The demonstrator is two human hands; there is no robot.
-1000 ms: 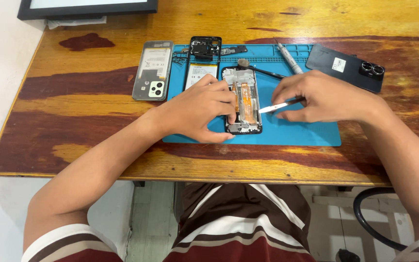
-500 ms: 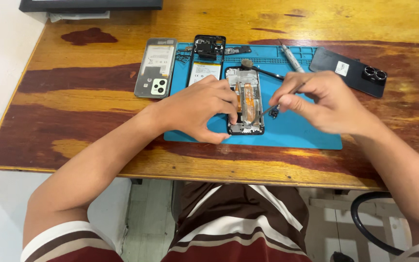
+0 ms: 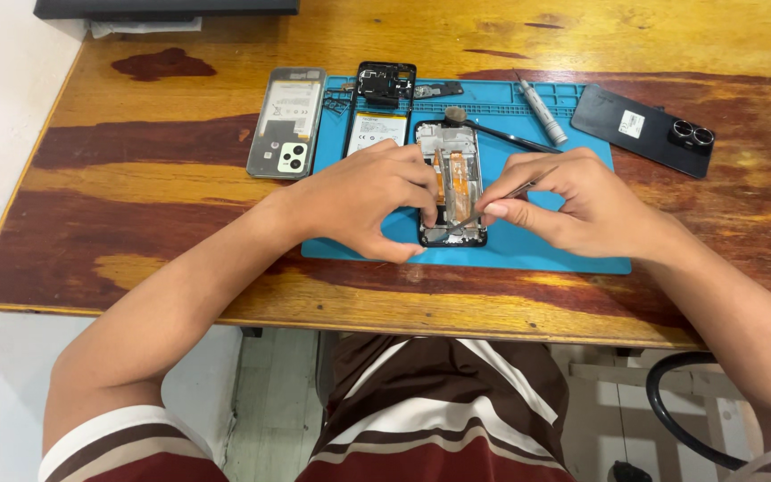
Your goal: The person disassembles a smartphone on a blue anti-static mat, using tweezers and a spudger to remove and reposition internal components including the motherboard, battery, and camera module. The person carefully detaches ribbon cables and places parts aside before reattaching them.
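A mat (image 3: 528, 254) was laid on the table (image 3: 180, 259), with an opened phone (image 3: 451, 147) placed on it near the middle. The left hand (image 3: 363, 198) was rested at the phone's left edge, the right hand (image 3: 573, 198) at its right, with tweezers (image 3: 493, 203) reaching onto the phone's near end. A battery (image 3: 376, 130) was set just left of the phone. Left of the mat a back cover (image 3: 287, 122) was laid; to the right, a second phone (image 3: 642, 118). At the mat's far edge a tube (image 3: 543, 112) was placed.

White rectangular label (image 3: 377, 132) on the flat battery, just beyond the left hand (image 3: 363, 201). Small white label (image 3: 632, 124) on the black back cover, beyond and outward of the right hand (image 3: 573, 201). Dark monitor edge (image 3: 167, 8) at the tabletop's far side, well beyond the left hand.
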